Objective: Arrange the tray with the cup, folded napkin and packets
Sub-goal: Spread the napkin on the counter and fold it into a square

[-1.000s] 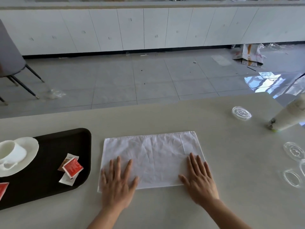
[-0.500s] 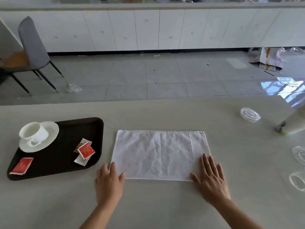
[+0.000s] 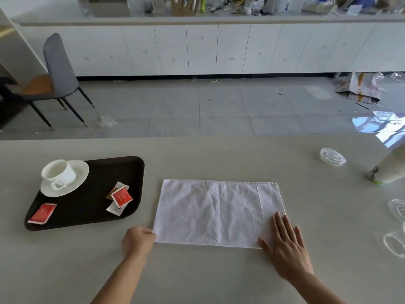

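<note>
My left hand (image 3: 138,240) pinches the near-left corner of the creased white napkin (image 3: 217,211); my right hand (image 3: 287,246) presses flat on its near-right corner. Beside it, the dark tray (image 3: 92,211) holds the cup (image 3: 58,172) and red packets (image 3: 121,196).

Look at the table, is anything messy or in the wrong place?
Nothing is spilled or broken. The napkin looks wrinkled and lies on the table beside the tray, not on it. One red packet sits alone near the tray's front corner, while the other packets lie in a heap.
</note>
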### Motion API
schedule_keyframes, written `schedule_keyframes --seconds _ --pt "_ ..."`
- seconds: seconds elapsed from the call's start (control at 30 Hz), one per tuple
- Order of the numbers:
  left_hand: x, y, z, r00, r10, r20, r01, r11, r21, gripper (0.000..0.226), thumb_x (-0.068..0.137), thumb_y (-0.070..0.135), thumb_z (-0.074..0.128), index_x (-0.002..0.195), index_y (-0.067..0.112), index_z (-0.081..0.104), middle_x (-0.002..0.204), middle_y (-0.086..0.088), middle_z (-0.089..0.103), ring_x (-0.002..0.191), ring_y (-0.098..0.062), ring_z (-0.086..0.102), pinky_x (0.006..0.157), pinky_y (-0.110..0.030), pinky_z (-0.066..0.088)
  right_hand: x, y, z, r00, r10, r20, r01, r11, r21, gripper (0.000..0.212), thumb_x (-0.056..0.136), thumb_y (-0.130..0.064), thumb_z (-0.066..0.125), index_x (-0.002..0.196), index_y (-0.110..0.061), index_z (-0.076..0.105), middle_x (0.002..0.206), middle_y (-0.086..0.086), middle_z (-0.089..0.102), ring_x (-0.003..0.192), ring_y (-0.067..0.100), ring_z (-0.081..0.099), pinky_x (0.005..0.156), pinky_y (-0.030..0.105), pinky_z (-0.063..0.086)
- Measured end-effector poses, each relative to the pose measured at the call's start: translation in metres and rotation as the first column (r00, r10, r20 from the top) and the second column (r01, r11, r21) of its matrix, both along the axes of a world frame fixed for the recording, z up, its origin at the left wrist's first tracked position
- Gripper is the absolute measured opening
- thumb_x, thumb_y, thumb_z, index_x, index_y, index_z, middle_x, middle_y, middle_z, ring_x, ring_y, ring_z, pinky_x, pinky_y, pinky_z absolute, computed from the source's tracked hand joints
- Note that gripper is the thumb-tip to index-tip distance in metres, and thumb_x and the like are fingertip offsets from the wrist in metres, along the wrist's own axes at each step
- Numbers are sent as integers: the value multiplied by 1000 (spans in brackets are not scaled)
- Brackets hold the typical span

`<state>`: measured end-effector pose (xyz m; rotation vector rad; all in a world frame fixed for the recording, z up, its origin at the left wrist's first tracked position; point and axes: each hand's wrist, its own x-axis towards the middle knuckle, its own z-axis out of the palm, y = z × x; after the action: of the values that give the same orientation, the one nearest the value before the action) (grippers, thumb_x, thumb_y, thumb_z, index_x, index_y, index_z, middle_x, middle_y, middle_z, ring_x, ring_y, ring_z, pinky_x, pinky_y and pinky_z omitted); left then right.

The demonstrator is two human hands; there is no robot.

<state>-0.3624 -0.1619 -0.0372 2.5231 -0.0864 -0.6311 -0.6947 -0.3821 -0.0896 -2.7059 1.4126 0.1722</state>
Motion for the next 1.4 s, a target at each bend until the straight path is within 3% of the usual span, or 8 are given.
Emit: schedule_keyframes --seconds 0.1,0.2,0.4,0.67,0.83,1.0,1.2,1.4 --pt "-8 -1 0 989 -116 93 109 991 76 40 75 34 73 51 11 52 50 -4 54 54 -27 53 48 -29 32 1 1 -2 1000 -9 16 9 1000 -1 91 87 -75 -4 156 -15 -3 164 -4 -10 150 15 -17 121 36 -11" --pt "-14 -7 1 990 -92 104 90 996 29 27 72 27 74 61 6 62 56 -6 62 57 -28 55 49 -29 34 0 1 -4 1000 -17 9 17 1000 0 92 87 -75 -4 156 -14 -1 164 -4 -9 151 14 -15 121 37 -9" --pt "-11 0 7 946 262 -192 -303 923 -238 18 67 3 78 77 15 69 63 -8 69 53 -27 66 68 -38 58 -1 0 -2 1000 -22 3 21 1000 13 92 89 -75 4 156 -13 16 164 -2 7 152 16 1 121 37 0" --pt "-5 8 19 832 294 -471 -489 789 -371 19 72 -9 74 79 9 70 58 -11 58 47 -18 48 43 -22 48 9 0 5 996 -54 67 51 998 48 96 83 -79 4 157 -19 14 166 -5 4 152 13 -6 124 38 0" --pt "-23 -8 42 943 208 -261 -313 824 -472 17 75 2 73 68 17 73 51 -2 60 51 -19 50 54 -28 46 64 10 28 956 46 291 -51 999 7 63 96 -57 42 145 -18 46 157 -1 38 148 22 26 123 40 15" --pt "-48 -33 67 996 13 86 29 881 -473 12 75 13 68 66 21 68 63 7 68 59 -18 59 61 -33 49 158 33 59 820 -87 566 -152 920 361 33 96 -29 58 127 -19 64 132 -2 63 122 18 57 101 32 45" --pt "-79 -61 77 903 -186 386 317 896 -310 10 76 12 68 75 21 72 68 6 64 66 -11 54 58 -25 38 233 22 102 670 -622 406 -218 357 908 51 89 -60 55 93 -11 70 78 2 73 64 17 69 56 33 59" --pt "-102 -69 77 832 -299 467 463 839 -287 19 75 11 73 88 24 73 75 12 58 65 -4 56 62 -15 41 244 -6 109 800 -394 452 -29 728 685 15 77 -31 73 83 -21 64 72 -5 63 73 20 64 51 24 39"
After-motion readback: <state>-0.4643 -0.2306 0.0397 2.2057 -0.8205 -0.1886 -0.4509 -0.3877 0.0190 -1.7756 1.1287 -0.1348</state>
